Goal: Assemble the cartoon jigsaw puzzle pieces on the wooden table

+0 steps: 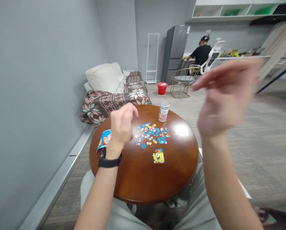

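My left hand [123, 123], with a black band on its wrist, is over the left side of the round wooden table [143, 187]. Its fingers are curled in, and whatever may be inside them is hidden. To its right lies a loose spread of small jigsaw puzzle pieces [152, 133], mostly blue, yellow and pink. A joined yellow section of the puzzle [159, 156] rests nearer to me. Partly behind my left wrist is a colourful picture sheet [104, 139]. My right hand [223, 95] is raised at the right, blurred, fingers stretched out, with nothing visible in it.
A lidded cylindrical tin [163, 112] stands at the table's far side. Beyond are a patterned covered sofa [133, 88], a red bucket [161, 88], a gold-framed chair [181, 80] and a grey fridge [175, 48]. A person in black [202, 54] sits at the back counter.
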The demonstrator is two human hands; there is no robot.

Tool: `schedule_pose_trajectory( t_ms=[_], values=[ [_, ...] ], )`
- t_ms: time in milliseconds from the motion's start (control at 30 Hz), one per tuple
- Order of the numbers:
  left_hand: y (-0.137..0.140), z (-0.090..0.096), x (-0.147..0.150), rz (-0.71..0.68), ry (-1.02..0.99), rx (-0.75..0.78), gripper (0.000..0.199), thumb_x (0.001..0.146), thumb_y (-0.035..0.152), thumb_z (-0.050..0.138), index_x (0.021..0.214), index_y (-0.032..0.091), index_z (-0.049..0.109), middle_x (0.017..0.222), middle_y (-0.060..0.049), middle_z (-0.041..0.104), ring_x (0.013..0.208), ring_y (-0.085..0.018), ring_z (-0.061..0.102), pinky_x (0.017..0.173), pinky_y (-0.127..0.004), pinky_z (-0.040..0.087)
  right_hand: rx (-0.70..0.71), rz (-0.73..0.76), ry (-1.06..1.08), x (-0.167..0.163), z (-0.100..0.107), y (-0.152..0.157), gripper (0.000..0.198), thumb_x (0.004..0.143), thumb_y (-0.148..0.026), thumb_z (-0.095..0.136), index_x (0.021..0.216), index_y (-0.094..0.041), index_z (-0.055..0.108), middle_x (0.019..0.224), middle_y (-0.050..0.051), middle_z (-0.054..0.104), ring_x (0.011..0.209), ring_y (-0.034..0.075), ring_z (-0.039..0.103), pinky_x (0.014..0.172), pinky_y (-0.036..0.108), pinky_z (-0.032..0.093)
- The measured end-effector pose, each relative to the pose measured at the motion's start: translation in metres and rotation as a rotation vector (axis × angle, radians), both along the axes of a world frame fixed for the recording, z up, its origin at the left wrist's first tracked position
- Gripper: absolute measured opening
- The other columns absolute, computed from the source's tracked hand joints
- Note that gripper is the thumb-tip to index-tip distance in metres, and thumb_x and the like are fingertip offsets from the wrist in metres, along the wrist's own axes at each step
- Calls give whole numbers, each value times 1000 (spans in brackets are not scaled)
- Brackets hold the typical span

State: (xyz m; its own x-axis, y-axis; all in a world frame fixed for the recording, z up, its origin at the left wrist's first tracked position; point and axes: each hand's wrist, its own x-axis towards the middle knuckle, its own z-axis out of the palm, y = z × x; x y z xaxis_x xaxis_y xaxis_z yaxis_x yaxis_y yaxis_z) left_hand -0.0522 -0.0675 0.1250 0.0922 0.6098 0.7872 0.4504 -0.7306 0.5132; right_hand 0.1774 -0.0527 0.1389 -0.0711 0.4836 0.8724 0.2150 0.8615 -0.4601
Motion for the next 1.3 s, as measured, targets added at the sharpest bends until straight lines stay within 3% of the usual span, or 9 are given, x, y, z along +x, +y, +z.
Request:
schedule_pose_trajectory(
  t_ms=[67,167,267,400,567,700,933,1133,1300],
  values=[
    [39,-26,13,88,353,-98,44,95,34,26,66,18,55,56,-2,54,58,-15,54,60,-28,39,-66,-48,-145,-17,-18,25,27,85,-12,39,96,-19,63,93,3,61,91,17,58,86,36,47],
    [75,-67,22,257,795,-329,42,96,31,27,84,16,63,78,-10,68,76,-22,65,69,-30,43,-363,-111,-501,-35,-67,73,30,75,-5,38,81,-16,65,90,6,64,92,20,59,91,36,45],
    [82,-95,23,346,957,-455,43,97,31,24,91,16,64,88,-13,70,84,-25,68,73,-33,46,-576,-155,-652,-32,-118,106,36,72,-1,38,86,-15,67,97,9,66,98,20,60,94,34,45],
    [77,-110,16,430,1005,-557,34,95,26,28,104,13,58,85,-15,70,81,-28,70,70,-35,50,-597,-148,-659,-17,-154,111,47,68,3,38,100,-14,67,108,9,67,104,19,60,99,33,44],
    [76,-116,11,382,1100,-584,32,92,14,29,108,8,55,86,-20,69,84,-31,70,69,-38,52,-640,-120,-711,-15,-158,104,60,70,2,39,126,-12,58,131,13,59,124,22,53,111,40,36],
    [78,-117,14,378,1103,-612,33,91,12,28,106,9,57,88,-20,69,86,-31,70,70,-38,53,-630,-82,-726,-20,-160,105,62,75,-1,40,133,-15,53,140,11,53,135,22,43,116,44,31],
    [75,-115,18,356,1094,-616,33,94,18,28,109,11,57,90,-20,69,89,-30,70,72,-37,53,-603,-44,-775,-24,-166,107,51,79,-4,42,124,-19,61,136,8,57,135,24,44,114,47,33],
    [74,-117,17,348,1072,-605,36,95,22,29,119,13,54,90,-18,70,89,-28,69,74,-37,52,-600,-78,-748,-20,-162,107,44,81,-6,41,116,-15,65,122,10,66,118,22,58,108,41,41],
    [74,-117,17,339,1068,-570,35,96,25,28,112,14,57,89,-17,70,86,-30,70,71,-38,52,-597,-84,-727,-19,-160,106,41,80,-6,41,111,-15,67,116,10,68,112,22,61,105,40,43]
  ],
)
